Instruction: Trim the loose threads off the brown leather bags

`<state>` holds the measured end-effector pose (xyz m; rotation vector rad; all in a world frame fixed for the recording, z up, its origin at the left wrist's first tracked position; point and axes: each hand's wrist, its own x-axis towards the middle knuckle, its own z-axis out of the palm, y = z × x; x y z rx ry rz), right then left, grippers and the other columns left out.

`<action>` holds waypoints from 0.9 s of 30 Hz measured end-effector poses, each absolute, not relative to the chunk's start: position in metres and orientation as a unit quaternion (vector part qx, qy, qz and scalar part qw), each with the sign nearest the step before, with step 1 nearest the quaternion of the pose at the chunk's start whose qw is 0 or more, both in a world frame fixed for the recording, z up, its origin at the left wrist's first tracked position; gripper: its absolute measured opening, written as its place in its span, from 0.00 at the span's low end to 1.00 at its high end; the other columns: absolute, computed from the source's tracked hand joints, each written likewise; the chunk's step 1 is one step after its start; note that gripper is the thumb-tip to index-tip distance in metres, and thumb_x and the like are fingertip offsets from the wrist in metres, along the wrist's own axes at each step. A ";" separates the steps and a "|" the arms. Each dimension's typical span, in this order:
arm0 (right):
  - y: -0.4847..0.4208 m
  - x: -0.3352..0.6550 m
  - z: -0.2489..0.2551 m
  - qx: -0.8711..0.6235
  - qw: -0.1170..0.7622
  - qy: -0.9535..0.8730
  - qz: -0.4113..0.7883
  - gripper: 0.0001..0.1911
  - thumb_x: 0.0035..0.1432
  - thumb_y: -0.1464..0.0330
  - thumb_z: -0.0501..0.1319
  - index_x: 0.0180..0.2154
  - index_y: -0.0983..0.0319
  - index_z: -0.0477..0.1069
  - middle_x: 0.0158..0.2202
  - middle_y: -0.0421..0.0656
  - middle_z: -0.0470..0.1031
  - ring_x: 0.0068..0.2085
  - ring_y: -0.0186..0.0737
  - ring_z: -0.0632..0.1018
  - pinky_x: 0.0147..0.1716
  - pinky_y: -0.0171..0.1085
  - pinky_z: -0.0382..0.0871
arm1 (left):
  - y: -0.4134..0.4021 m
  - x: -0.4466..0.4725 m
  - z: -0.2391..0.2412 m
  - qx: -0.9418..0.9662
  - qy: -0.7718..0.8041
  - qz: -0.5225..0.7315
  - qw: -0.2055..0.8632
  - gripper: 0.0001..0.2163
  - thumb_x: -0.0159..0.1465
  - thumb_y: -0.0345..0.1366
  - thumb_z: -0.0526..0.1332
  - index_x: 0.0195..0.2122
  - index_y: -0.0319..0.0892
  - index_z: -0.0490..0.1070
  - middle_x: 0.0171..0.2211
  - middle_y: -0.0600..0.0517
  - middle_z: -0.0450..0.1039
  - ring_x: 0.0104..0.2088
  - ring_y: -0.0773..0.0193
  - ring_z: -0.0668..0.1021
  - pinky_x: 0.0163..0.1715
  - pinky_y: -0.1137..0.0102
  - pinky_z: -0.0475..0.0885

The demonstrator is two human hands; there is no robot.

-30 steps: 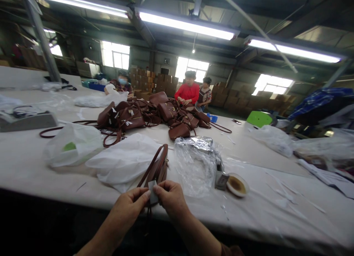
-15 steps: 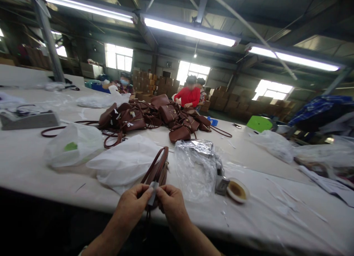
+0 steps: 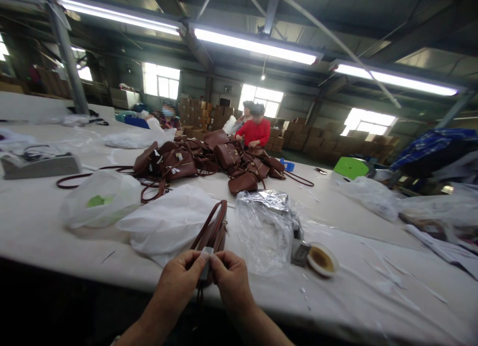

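My left hand (image 3: 179, 282) and my right hand (image 3: 232, 281) meet at the near edge of the white table (image 3: 33, 221). Both pinch a small grey tag (image 3: 205, 262) between thumbs and fingertips. The tag sits at the near end of a brown strap (image 3: 213, 227), which runs away from me over a crumpled white bag (image 3: 168, 219). Fingers of both hands are closed on the tag.
A clear plastic bag (image 3: 266, 226) lies just right of the strap, with a small round dish (image 3: 321, 259) beside it. A heap of brown handbags (image 3: 209, 159) fills mid-table. A plastic bag with green contents (image 3: 100, 201) sits left. Other people work at the far side.
The grey tag has turned edge-on and looks narrower between my fingers. My hands stay together at the table's edge. The people at the far side have shifted.
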<state>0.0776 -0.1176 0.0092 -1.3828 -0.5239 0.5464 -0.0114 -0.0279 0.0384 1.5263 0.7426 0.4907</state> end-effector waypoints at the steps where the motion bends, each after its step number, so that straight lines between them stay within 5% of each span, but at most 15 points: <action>1: -0.116 0.078 0.009 -0.625 0.703 -0.232 0.248 0.17 0.50 0.57 0.64 0.24 0.65 0.72 0.15 0.37 0.67 0.17 0.32 0.67 0.17 0.31 0.62 | -0.028 -0.010 0.038 0.664 0.327 0.214 0.637 0.19 0.52 0.52 0.64 0.32 0.39 0.77 0.24 0.51 0.78 0.26 0.59 0.78 0.27 0.69 0.72; 5: -0.116 0.079 0.005 -0.637 0.689 -0.236 0.252 0.17 0.53 0.57 0.62 0.24 0.64 0.71 0.16 0.37 0.66 0.17 0.33 0.67 0.17 0.32 0.62 | -0.027 -0.009 0.036 0.657 0.340 0.216 0.637 0.18 0.52 0.51 0.64 0.31 0.39 0.76 0.22 0.51 0.77 0.25 0.60 0.77 0.26 0.70 0.72; 9: -0.129 0.087 0.011 -0.667 0.644 -0.370 0.058 0.08 0.59 0.67 0.58 0.36 0.63 0.74 0.29 0.44 0.74 0.30 0.38 0.75 0.30 0.34 0.71 | -0.024 -0.009 0.037 0.667 0.333 0.204 0.635 0.18 0.53 0.53 0.63 0.28 0.40 0.76 0.22 0.51 0.76 0.24 0.62 0.76 0.25 0.71 0.69; 15: -0.135 0.109 0.036 -0.646 0.415 -0.620 -0.162 0.11 0.62 0.73 0.55 0.40 0.58 0.75 0.37 0.45 0.73 0.37 0.38 0.73 0.37 0.35 0.67 | -0.021 -0.006 0.040 0.628 0.310 0.171 0.693 0.19 0.52 0.53 0.65 0.28 0.40 0.72 0.19 0.55 0.69 0.18 0.68 0.69 0.20 0.74 0.63; 27: -0.120 0.125 0.077 -0.641 0.174 -0.731 -0.157 0.06 0.63 0.69 0.57 0.40 0.59 0.72 0.34 0.41 0.75 0.34 0.37 0.73 0.31 0.35 0.60 | -0.024 -0.021 0.055 0.810 0.253 0.235 0.474 0.15 0.64 0.46 0.54 0.29 0.44 0.73 0.24 0.52 0.75 0.26 0.61 0.74 0.29 0.70 0.66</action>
